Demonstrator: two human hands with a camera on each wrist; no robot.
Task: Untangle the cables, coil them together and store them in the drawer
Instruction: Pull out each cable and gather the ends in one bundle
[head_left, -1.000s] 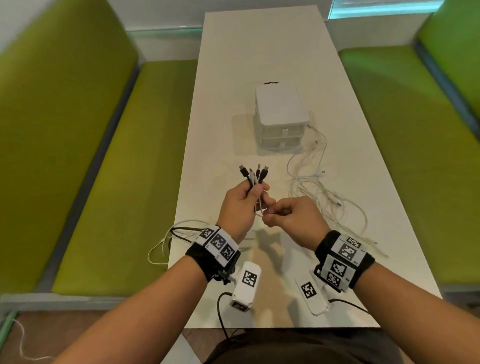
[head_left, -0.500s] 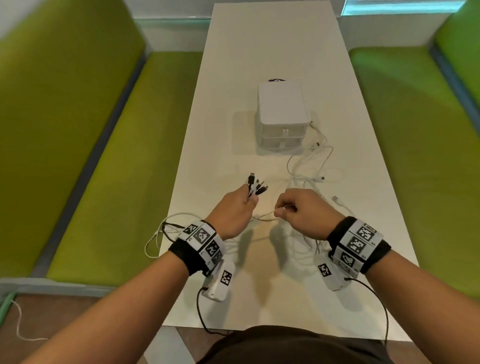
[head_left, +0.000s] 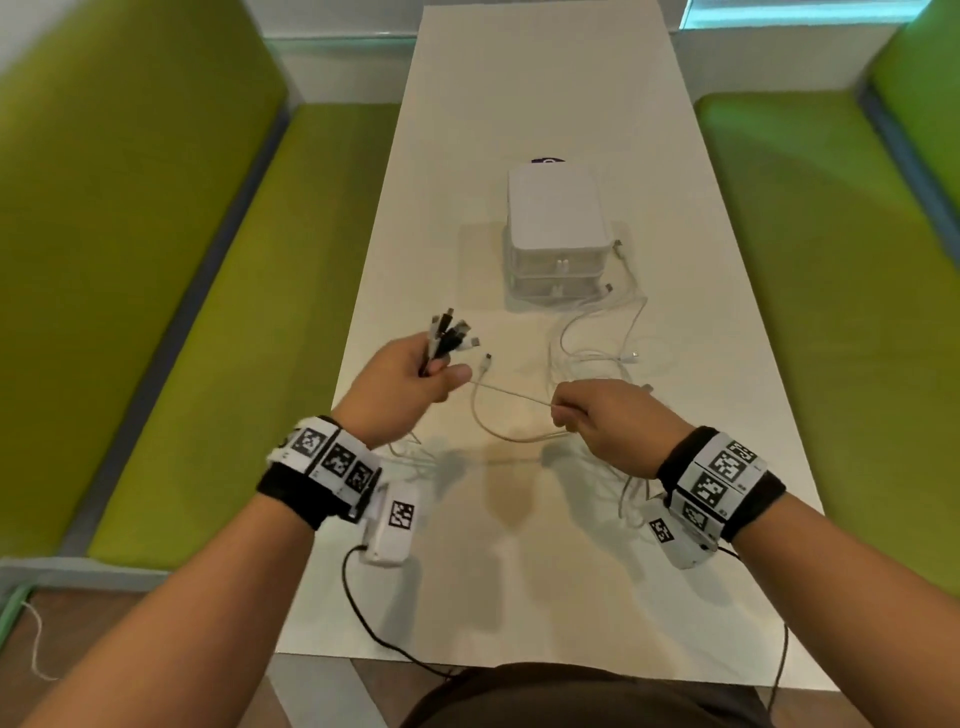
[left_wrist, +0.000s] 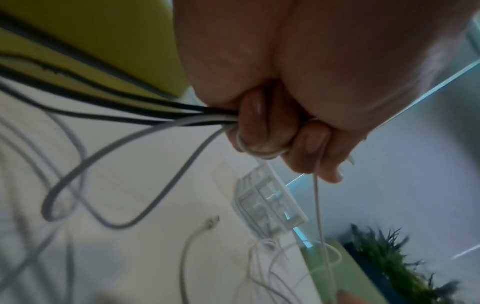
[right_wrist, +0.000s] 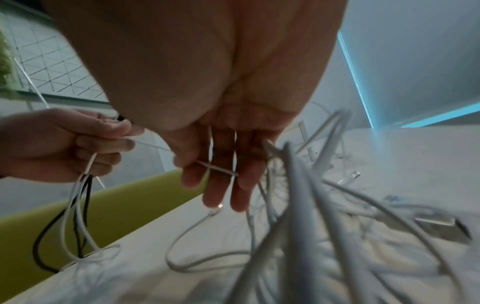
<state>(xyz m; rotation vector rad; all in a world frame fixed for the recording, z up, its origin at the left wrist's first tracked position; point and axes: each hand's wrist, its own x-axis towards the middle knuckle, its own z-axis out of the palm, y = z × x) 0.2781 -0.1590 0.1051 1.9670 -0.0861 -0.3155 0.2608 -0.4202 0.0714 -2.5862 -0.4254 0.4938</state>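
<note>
Hands apart, one white cable stretched between them.
Left hand (head_left: 402, 376) at centre frame grips a cable bundle (head_left: 448, 335); right hand (head_left: 605, 415) pinches the white cable (head_left: 511, 397); drawer (head_left: 557, 234) sits above, shut.

A long white table (head_left: 519, 571) runs between two green benches (head_left: 234, 312); a small white drawer unit (head_left: 555, 218) stands near its middle; loose white cables (head_left: 592, 358) sprawl just right of the unit, trailing toward the near edge.
</note>
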